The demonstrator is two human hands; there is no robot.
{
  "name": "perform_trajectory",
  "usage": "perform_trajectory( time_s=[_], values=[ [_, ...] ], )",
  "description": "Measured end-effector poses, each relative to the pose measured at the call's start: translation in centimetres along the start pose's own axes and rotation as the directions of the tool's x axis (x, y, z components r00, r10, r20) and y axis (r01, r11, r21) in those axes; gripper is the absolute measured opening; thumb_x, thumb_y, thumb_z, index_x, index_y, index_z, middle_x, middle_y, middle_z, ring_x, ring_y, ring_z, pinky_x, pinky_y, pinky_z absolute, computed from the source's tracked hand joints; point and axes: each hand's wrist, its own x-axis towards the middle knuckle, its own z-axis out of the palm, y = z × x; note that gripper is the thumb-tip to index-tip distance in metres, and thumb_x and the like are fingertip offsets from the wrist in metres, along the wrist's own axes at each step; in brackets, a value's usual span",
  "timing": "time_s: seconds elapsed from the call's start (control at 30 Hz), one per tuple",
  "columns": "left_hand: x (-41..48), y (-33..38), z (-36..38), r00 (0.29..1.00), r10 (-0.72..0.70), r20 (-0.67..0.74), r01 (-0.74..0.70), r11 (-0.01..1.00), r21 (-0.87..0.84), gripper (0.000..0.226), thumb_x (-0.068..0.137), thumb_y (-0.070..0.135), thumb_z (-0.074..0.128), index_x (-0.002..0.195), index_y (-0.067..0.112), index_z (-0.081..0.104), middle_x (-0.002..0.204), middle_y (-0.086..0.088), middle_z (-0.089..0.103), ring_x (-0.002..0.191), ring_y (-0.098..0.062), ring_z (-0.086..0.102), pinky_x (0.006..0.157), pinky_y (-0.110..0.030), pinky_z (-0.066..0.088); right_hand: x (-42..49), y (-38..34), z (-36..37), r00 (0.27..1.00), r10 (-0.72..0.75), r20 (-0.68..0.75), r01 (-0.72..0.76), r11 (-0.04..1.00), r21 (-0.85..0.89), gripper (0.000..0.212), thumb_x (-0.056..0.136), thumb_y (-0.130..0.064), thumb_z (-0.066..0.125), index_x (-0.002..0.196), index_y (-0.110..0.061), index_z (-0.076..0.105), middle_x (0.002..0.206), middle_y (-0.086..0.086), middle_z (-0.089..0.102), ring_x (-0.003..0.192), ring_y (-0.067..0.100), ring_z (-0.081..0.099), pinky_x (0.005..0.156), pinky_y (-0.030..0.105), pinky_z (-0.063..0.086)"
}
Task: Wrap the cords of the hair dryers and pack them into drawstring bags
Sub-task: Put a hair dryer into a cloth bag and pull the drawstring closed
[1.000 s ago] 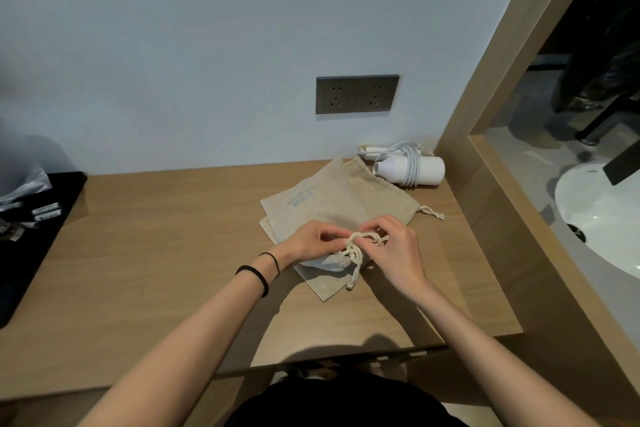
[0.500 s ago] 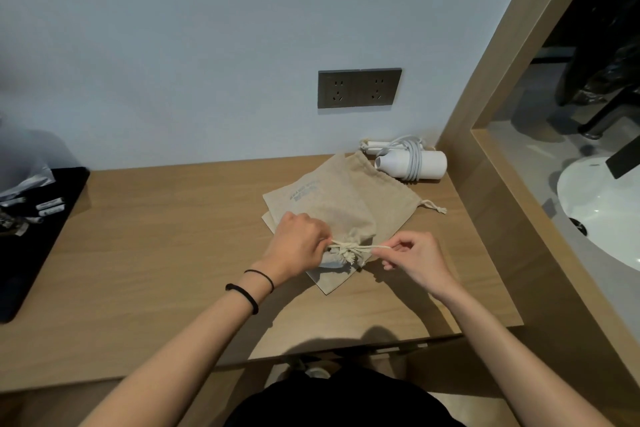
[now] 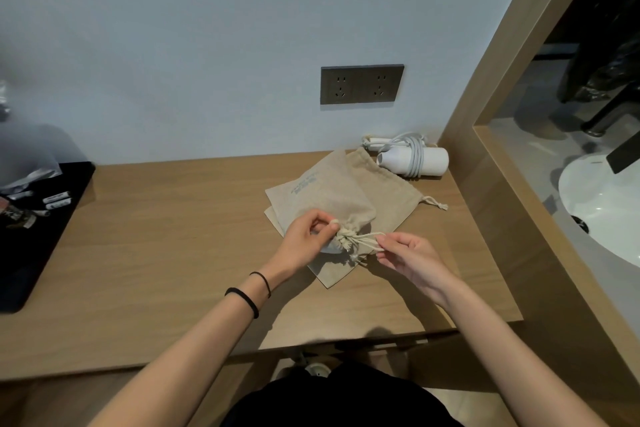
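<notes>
A beige drawstring bag [image 3: 325,194] lies on the wooden counter [image 3: 166,236] with its neck gathered tight and something pale grey showing at the opening. My left hand [image 3: 304,241] pinches the gathered neck. My right hand [image 3: 412,258] pinches the cream drawstring [image 3: 367,239], stretched between both hands. A second, flat beige bag [image 3: 388,204] lies underneath and to the right, its cord end trailing right. A white hair dryer [image 3: 412,160] with its cord wound round it rests at the back by the wall.
A dark double socket [image 3: 362,84] sits on the wall above the dryer. A black tray [image 3: 38,232] with small packets stands at the left. A wooden partition [image 3: 485,163] borders the counter on the right, with a white basin [image 3: 602,208] beyond it.
My right hand has drawn the drawstring out to the right, closing the bag's neck. My left hand shifted from the cord onto the gathered neck.
</notes>
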Motion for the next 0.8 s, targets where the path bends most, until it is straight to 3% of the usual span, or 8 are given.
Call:
perform_trajectory(
  time_s=[0.1, 0.2, 0.33, 0.6, 0.7, 0.8],
  values=[
    [0.0, -0.1, -0.3, 1.0, 0.029, 0.01, -0.029, 1.0, -0.006, 0.009, 0.095, 0.014, 0.054, 0.087, 0.017, 0.051, 0.065, 0.002, 0.043, 0.055, -0.002, 0.04, 0.056, -0.013, 0.035, -0.1, 0.1, 0.4, 0.999, -0.033, -0.036, 0.03, 0.996, -0.081, 0.025, 0.084, -0.01, 0.067, 0.103, 0.006, 0.066, 0.078, 0.007, 0.069, 0.073, 0.013, 0.062, 0.076, 0.022, 0.055],
    [0.0, -0.1, -0.4, 0.996, 0.049, 0.078, -0.053, 0.997, 0.054, 0.009, 0.097, 0.017, 0.05, 0.089, 0.018, 0.048, 0.071, -0.001, 0.045, 0.065, -0.012, 0.041, 0.06, -0.017, 0.036, 0.0, 0.0, 0.5, 0.993, -0.074, -0.087, 0.063, 0.99, -0.128, 0.022, 0.082, -0.006, 0.069, 0.1, 0.006, 0.066, 0.079, 0.009, 0.069, 0.074, 0.015, 0.061, 0.078, 0.025, 0.054],
    [0.0, -0.1, -0.4, 0.984, 0.07, 0.162, -0.089, 0.989, 0.118, 0.01, 0.099, 0.018, 0.045, 0.09, 0.02, 0.044, 0.07, 0.006, 0.043, 0.064, -0.008, 0.04, 0.062, -0.021, 0.036, 0.0, 0.1, 0.5, 0.988, -0.084, -0.128, 0.06, 0.982, -0.181, 0.018, 0.082, -0.004, 0.069, 0.098, 0.003, 0.067, 0.085, 0.014, 0.07, 0.077, 0.019, 0.062, 0.083, 0.03, 0.054],
    [0.3, -1.2, -0.2, 0.966, 0.099, 0.239, -0.197, 0.881, 0.431, 0.023, 0.101, 0.026, 0.038, 0.08, 0.035, 0.032, 0.071, 0.001, 0.045, 0.063, -0.015, 0.037, 0.061, -0.035, 0.033, -0.5, -0.3, -0.7, 0.972, -0.118, -0.201, 0.053, 0.952, -0.301, 0.017, 0.082, -0.001, 0.069, 0.098, 0.006, 0.067, 0.079, 0.015, 0.065, 0.066, 0.016, 0.059, 0.062, 0.017, 0.053],
    [0.1, -2.0, -0.5, 0.959, 0.077, 0.274, -0.21, 0.842, 0.496, 0.017, 0.101, 0.03, 0.038, 0.084, 0.033, 0.035, 0.074, -0.005, 0.052, 0.063, -0.016, 0.041, 0.061, -0.035, 0.035, -0.4, -0.3, -1.3, 0.972, -0.112, -0.206, 0.03, 0.93, -0.365, 0.017, 0.082, -0.001, 0.07, 0.097, 0.006, 0.068, 0.078, 0.013, 0.065, 0.066, 0.017, 0.06, 0.063, 0.019, 0.053],
    [-0.3, -2.5, -0.8, 0.949, 0.038, 0.312, -0.204, 0.83, 0.519, 0.011, 0.101, 0.028, 0.039, 0.09, 0.026, 0.04, 0.072, 0.0, 0.048, 0.062, -0.014, 0.039, 0.06, -0.032, 0.032, -0.4, 0.0, -1.5, 0.976, -0.079, -0.204, -0.007, 0.92, -0.391, 0.017, 0.081, -0.002, 0.07, 0.096, 0.005, 0.068, 0.082, 0.015, 0.066, 0.07, 0.018, 0.061, 0.067, 0.022, 0.054]
  ],
)
